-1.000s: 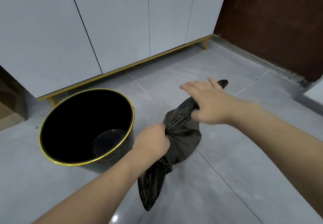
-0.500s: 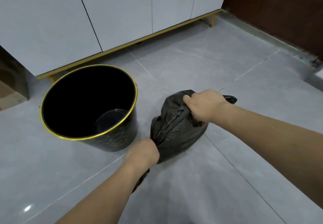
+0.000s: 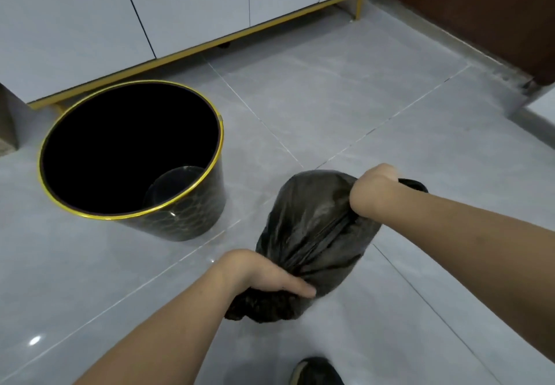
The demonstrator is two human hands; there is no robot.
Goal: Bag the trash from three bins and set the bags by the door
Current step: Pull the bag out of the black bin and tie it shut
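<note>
A filled black trash bag (image 3: 309, 228) sits on the grey tiled floor, right of a black bin (image 3: 186, 219) with a gold rim. The bin's dark inside holds no liner, and nothing else shows in it. My left hand (image 3: 264, 275) grips one gathered end of the bag's top at its near side. My right hand (image 3: 375, 186) grips the other gathered end at the far side; a short black tail sticks out past it. The two ends are pulled apart across the bag.
White cabinets (image 3: 186, 9) on a gold base run along the back. A dark brown door (image 3: 480, 9) stands at the upper right, with open floor (image 3: 345, 93) before it. My dark shoe (image 3: 315, 372) shows at the bottom edge.
My right hand closed on the bag's far end and pulled it right. My left hand drew its end down toward me, so the ends are stretched further apart.
</note>
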